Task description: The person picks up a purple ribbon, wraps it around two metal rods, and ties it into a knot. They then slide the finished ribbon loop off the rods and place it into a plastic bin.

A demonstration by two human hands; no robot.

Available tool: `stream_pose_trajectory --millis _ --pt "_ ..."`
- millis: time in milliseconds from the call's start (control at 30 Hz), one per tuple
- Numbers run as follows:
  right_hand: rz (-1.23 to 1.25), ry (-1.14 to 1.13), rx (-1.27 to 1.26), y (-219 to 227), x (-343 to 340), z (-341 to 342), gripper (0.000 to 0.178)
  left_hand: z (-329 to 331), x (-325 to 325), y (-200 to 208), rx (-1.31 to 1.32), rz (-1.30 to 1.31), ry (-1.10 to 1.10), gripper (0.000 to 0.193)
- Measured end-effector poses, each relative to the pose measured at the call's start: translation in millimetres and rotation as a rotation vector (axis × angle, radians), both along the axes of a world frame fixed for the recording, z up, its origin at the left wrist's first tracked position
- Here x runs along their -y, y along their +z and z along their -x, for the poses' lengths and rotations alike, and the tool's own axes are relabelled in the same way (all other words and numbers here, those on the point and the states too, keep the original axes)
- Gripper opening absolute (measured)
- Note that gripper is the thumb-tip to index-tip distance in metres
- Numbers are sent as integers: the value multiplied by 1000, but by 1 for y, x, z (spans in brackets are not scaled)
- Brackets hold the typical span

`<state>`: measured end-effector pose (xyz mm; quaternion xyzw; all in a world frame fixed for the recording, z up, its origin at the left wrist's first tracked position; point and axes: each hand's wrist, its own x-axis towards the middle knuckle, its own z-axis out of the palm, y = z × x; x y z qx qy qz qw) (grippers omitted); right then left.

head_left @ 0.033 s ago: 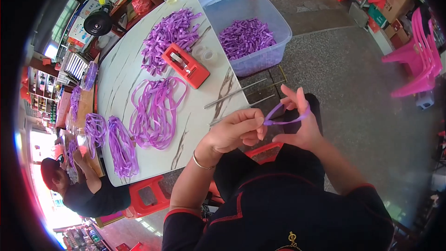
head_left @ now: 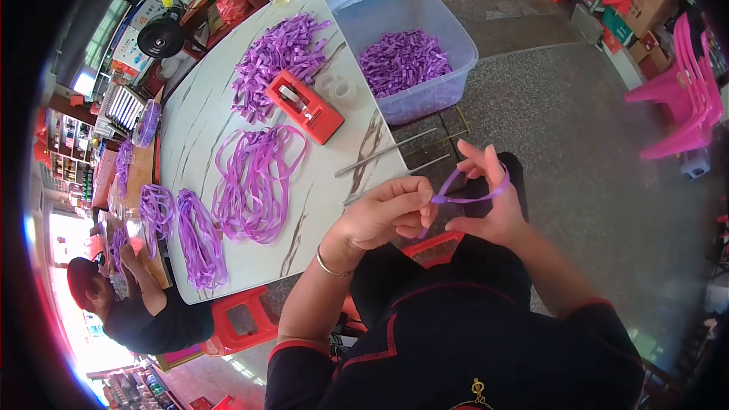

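Note:
Over my lap, my left hand [head_left: 389, 215] pinches a thin purple ribbon [head_left: 471, 200] beside its small knot. The ribbon makes a loop that stretches across to my right hand [head_left: 493, 205]. There it is hooked round the raised fingers, which are spread, with the thumb held apart below. What lies inside my left fingertips is hidden. On the marble-patterned table [head_left: 304, 205] to the left lie a bundle of long purple ribbon loops [head_left: 258, 182], another bundle [head_left: 199, 241] and a heap of short purple ribbon pieces [head_left: 277, 61].
A red tape dispenser [head_left: 323, 120] and clear tape rolls [head_left: 338, 89] are on the table. Beyond its right edge stands a clear plastic bin [head_left: 425, 102] of purple pieces. Pink chairs [head_left: 683, 91] stand far right. At left, another person [head_left: 144, 311] sits near a red stool [head_left: 243, 323].

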<state>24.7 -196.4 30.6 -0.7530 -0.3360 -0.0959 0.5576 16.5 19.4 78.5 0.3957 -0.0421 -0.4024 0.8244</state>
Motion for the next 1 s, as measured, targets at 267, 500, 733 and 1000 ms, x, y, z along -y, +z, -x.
stream_pose_trajectory --millis 267,500,733,1000 --pt "-10 38 287 29 -10 -5 43 2 -2 -6 -130 -21 48 16" --pt "109 -30 539 39 -6 -8 30 0 -3 -5 -130 18 -57 17" --pt "138 -2 433 47 -1 -5 21 1 1 5 35 -147 -29 17" --pt "-431 25 -1119 26 -5 16 24 8 18 14 1347 -820 244 9"
